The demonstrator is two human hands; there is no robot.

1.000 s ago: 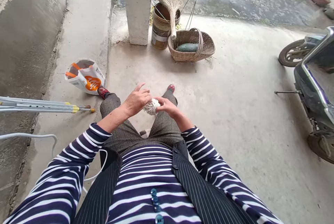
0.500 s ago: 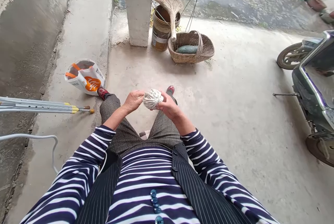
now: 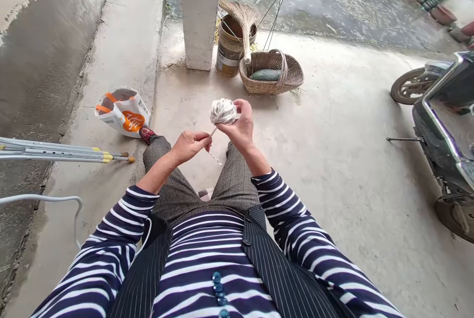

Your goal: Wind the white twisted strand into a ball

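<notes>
A ball of white cord (image 3: 222, 111) is gripped in my right hand (image 3: 242, 125), with the fingers curled round its right side. From the ball a short stretch of cord (image 3: 213, 132) runs down to my left hand (image 3: 191, 146), which pinches it between thumb and fingers. Below that hand a thin loose end (image 3: 216, 159) hangs toward the gap between my knees. Both hands are held out in front of me, over the concrete floor, the right one a little farther out than the left.
An orange and white bag (image 3: 124, 115) stands by my left foot. Crutches (image 3: 66, 151) jut in from the left. Ahead are a pillar (image 3: 202, 17), a bucket (image 3: 227, 49) with a straw broom (image 3: 244, 21), and a wicker basket (image 3: 274, 86) holding a green gourd (image 3: 265, 75). A scooter (image 3: 444, 125) is at right.
My right hand has moved forward and up with the ball of cord. My left hand is now apart from the ball, with a length of cord drawn between them.
</notes>
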